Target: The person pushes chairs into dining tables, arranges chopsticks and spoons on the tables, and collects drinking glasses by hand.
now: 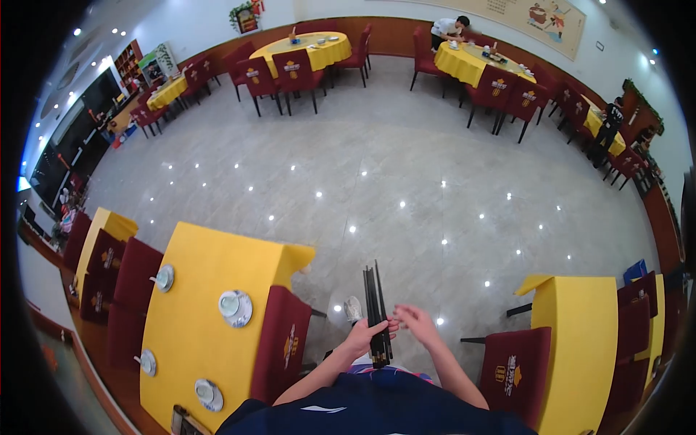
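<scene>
A bundle of several black chopsticks (376, 304) points forward from my left hand (360, 337), whose fingers are wrapped round it near the lower ends. One chopstick leans a little apart from the others at the top. Just right of the bundle is my right hand (415, 320), its fingers partly spread and a small gap from the sticks. I cannot make out anything held in it. To my left, a yellow-covered table (190, 319) carries a cup on a saucer (235, 309) and a few similar settings.
Red chairs (286, 341) flank me on the left and, beside another yellow table (576, 341), on the right. Grey tiled floor (348, 188) stretches ahead. Round tables (304, 51) stand at the back. One person (449, 30) leans over a table; another (607, 130) stands far right.
</scene>
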`<action>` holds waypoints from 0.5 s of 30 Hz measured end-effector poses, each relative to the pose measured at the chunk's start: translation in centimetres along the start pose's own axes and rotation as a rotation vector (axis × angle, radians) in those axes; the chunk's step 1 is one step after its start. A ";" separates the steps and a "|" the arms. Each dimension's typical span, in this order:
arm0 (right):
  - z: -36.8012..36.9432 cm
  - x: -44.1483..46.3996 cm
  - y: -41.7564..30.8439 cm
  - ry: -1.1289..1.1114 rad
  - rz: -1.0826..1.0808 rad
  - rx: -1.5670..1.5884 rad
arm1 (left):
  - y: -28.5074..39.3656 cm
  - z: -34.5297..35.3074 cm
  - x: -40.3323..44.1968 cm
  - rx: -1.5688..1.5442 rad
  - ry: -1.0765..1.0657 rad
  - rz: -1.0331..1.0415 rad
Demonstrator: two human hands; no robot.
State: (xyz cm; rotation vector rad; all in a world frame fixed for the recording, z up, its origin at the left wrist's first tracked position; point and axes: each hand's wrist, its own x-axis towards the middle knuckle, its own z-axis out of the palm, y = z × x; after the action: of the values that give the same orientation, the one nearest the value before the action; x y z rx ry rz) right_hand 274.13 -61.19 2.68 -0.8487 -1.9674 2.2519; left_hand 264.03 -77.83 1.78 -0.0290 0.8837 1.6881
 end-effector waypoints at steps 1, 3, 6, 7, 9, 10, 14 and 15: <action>-0.3 3.0 -2.0 0.039 0.014 0.070 | 1.3 0.3 1.5 0.057 -0.037 0.002; -0.8 9.8 -5.6 0.045 -0.033 0.177 | 4.2 0.7 4.6 0.073 -0.108 -0.013; -0.9 18.5 -12.7 -0.057 -0.047 0.408 | 9.7 1.3 8.6 0.087 -0.195 -0.027; -0.5 20.3 -15.7 -0.155 -0.045 0.422 | 11.4 1.3 9.7 0.065 -0.228 -0.031; 0.8 24.0 -19.8 -0.261 -0.028 0.439 | 14.7 0.9 11.6 0.063 -0.254 -0.043; 1.5 25.9 -21.2 -0.272 -0.007 0.379 | 16.2 0.3 12.6 0.055 -0.246 -0.041; 3.4 32.9 -22.3 -0.289 0.025 0.285 | 20.2 -1.5 16.7 0.003 -0.293 -0.027; 3.5 34.3 -22.2 -0.292 0.037 0.292 | 21.1 -1.8 17.5 -0.014 -0.283 -0.035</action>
State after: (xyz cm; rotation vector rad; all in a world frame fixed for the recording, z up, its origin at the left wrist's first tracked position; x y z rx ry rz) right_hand 236.35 -47.23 10.54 -0.5552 -1.6595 2.7266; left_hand 239.70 -65.29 3.76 0.1798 0.6550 1.6179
